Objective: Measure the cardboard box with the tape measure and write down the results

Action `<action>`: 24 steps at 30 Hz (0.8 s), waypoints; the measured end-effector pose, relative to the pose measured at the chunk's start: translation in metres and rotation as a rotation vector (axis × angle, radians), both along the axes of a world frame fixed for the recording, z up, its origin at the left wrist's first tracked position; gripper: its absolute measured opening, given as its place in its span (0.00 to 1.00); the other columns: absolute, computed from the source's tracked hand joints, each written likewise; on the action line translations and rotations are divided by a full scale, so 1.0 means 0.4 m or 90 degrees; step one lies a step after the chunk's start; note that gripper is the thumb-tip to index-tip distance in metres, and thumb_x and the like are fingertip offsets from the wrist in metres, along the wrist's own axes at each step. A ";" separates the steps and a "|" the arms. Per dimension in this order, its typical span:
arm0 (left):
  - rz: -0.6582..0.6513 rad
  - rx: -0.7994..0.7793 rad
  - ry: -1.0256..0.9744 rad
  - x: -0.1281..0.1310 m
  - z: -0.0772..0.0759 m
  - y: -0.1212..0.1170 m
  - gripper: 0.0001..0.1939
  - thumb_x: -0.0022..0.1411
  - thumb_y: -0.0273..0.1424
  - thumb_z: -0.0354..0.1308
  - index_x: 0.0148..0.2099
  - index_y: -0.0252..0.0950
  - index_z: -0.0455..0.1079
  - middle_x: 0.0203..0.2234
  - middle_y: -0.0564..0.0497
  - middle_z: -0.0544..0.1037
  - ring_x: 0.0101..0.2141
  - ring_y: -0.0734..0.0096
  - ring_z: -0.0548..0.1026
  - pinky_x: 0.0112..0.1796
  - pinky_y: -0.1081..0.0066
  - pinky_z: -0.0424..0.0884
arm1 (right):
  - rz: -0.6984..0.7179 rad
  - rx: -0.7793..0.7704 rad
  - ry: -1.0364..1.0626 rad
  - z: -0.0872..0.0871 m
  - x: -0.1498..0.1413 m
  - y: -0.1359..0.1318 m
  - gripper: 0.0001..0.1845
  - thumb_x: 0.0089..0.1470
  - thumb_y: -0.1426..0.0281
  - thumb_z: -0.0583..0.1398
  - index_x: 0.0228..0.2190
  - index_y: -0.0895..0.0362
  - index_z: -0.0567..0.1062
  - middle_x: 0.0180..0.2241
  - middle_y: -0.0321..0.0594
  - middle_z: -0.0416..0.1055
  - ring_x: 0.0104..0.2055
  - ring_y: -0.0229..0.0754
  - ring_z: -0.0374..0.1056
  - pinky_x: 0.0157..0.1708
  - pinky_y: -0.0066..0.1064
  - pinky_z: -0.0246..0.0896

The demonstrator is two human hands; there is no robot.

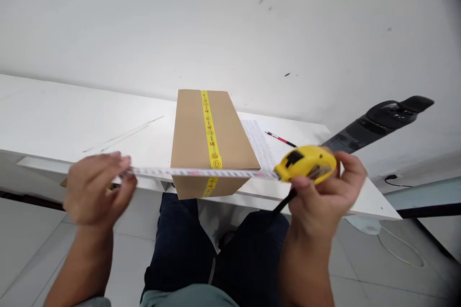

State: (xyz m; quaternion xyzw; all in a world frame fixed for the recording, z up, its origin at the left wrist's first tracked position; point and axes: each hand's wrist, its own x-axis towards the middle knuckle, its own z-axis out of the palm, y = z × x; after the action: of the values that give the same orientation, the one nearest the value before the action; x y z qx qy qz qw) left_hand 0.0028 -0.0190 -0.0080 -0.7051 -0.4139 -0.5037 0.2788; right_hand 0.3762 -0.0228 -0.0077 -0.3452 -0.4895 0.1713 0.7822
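Observation:
A brown cardboard box (207, 129) sealed with a strip of yellow printed tape stands on the white table (72, 115), its near end overhanging the front edge. My right hand (320, 192) grips a yellow tape measure case (306, 163) to the right of the box. The white measuring blade (194, 172) stretches leftward across the box's near edge. My left hand (97, 184), somewhat blurred, pinches the blade's free end left of the box.
A printed sheet of paper (257, 141) lies under the box's right side, with a red pen (281, 139) beyond it. A black chair armrest (382, 122) sits at the right. A white wall rises behind the table. My legs and a tiled floor are below.

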 end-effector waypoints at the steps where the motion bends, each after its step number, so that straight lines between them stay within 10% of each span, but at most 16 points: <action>1: 0.046 0.030 -0.050 -0.023 0.003 0.023 0.10 0.57 0.30 0.68 0.43 0.40 0.78 0.36 0.52 0.84 0.39 0.62 0.82 0.44 0.58 0.80 | -0.020 0.018 0.034 -0.001 0.029 0.041 0.30 0.44 0.68 0.76 0.48 0.47 0.72 0.50 0.40 0.71 0.54 0.47 0.71 0.52 0.40 0.70; 7: -0.026 -0.050 -0.076 -0.029 -0.005 0.060 0.15 0.63 0.30 0.66 0.52 0.42 0.76 0.47 0.49 0.81 0.47 0.61 0.80 0.50 0.59 0.76 | 0.050 -0.020 0.097 -0.024 0.052 0.149 0.32 0.39 0.66 0.77 0.47 0.49 0.75 0.49 0.38 0.74 0.48 0.43 0.73 0.50 0.39 0.72; 14: -0.199 -0.158 0.115 0.096 0.006 0.053 0.44 0.64 0.62 0.46 0.74 0.45 0.52 0.65 0.40 0.68 0.64 0.46 0.66 0.62 0.51 0.65 | 0.154 -0.030 0.008 -0.008 -0.039 0.109 0.26 0.49 0.68 0.72 0.51 0.46 0.78 0.47 0.39 0.75 0.46 0.42 0.72 0.46 0.36 0.74; 24: -0.145 -0.154 0.043 0.111 0.009 0.042 0.32 0.65 0.34 0.64 0.69 0.49 0.61 0.62 0.45 0.71 0.62 0.52 0.69 0.61 0.54 0.67 | 0.151 -0.040 -0.015 -0.013 -0.037 0.118 0.26 0.52 0.64 0.71 0.52 0.46 0.75 0.45 0.39 0.72 0.45 0.43 0.71 0.46 0.38 0.73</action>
State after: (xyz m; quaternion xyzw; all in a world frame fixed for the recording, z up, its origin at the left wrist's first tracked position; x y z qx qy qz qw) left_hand 0.0471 -0.0021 -0.0046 -0.7926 -0.3796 -0.4541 0.1468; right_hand 0.3614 0.0245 -0.0130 -0.3116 -0.5306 0.2735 0.7393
